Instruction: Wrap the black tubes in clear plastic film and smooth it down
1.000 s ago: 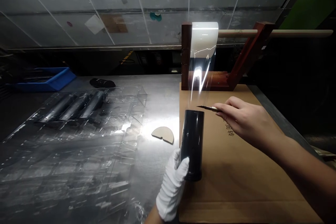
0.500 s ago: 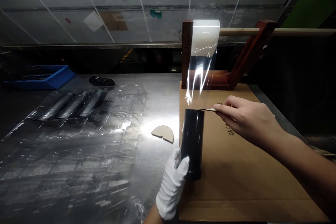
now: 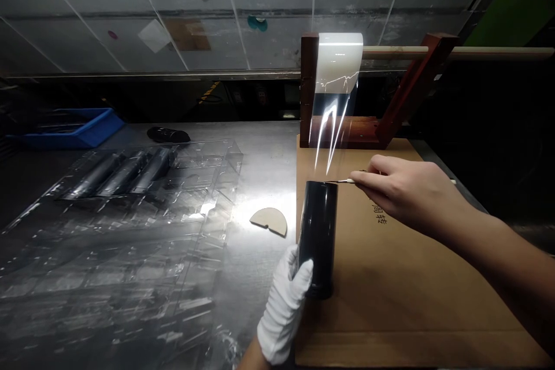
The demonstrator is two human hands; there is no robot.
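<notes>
- Left hand point(image 3: 284, 306), in a white glove, reaching up from the bottom edge; palm turned inward, thumb laid over the near face of the black part, remaining fingers mostly hidden at its side. Grip: closed around the lower end.
- Black part point(image 3: 318, 237), glossy, long and rounded; held above the cardboard sheet point(image 3: 390, 295), near its left edge, long axis pointing away from the wearer.
- Right hand point(image 3: 403, 191), bare, entering from the right with forearm slanting inward; wrist bent, knuckles up, fingers curled. Grip: thumb and forefinger pinching the thin knife.
- Knife point(image 3: 342, 181), slender, pale at the handle, dark at the blade; lying crosswise, its tip at the far end of the black part. Contact with the film cannot be told.
- Film point(image 3: 332, 121), clear, creased with bright glare, running from the roll point(image 3: 339, 63) down to the black part's far end.
- Stand point(image 3: 309, 92), reddish-brown, bearing the roll on a pale rod point(image 3: 392, 54).
- Tray point(image 3: 225, 156), clear, compartmented, left of the hands; three dark curved pieces point(image 3: 151, 170) side by side in its far portion.
- Bin point(image 3: 97, 132), blue, far left; dark items inside, too dim to identify.
- Half-disc point(image 3: 269, 221), beige, notched, on the metal table point(image 3: 260, 167) between tray and cardboard.
</notes>
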